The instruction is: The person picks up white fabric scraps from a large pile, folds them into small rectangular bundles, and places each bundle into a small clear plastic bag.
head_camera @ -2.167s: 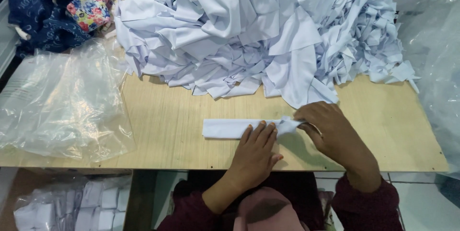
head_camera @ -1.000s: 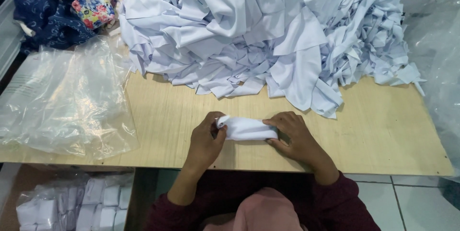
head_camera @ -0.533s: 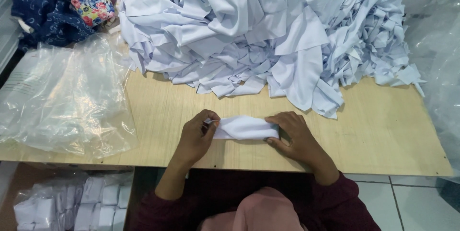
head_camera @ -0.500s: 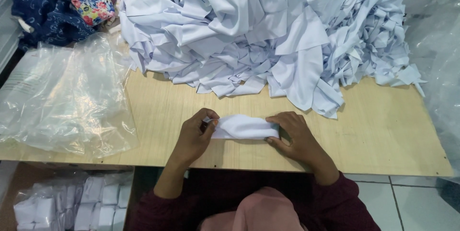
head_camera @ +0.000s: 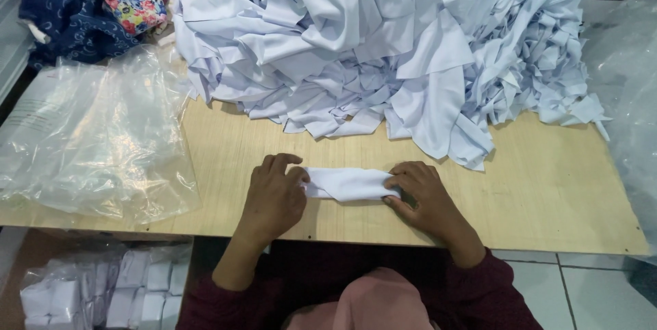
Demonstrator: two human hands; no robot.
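A small folded white cloth (head_camera: 349, 183) lies on the wooden table (head_camera: 547, 193) near its front edge. My left hand (head_camera: 274, 196) grips the cloth's left end with the fingers curled over it. My right hand (head_camera: 424, 196) presses and pinches the right end. Both sleeves are dark red. Behind the hands rises a large heap of loose white cloth pieces (head_camera: 383, 43).
Clear plastic bags (head_camera: 96, 145) lie on the table's left side. A dark blue garment with a flowery cloth (head_camera: 89, 2) sits at the back left. More clear plastic (head_camera: 629, 90) hangs at the right. A bag of folded white pieces (head_camera: 102, 292) rests below the table at left.
The long strip seen at first has been folded into a short packet. Both hands have closed on its ends and lowered it onto the table; the left hand shifted slightly inward.
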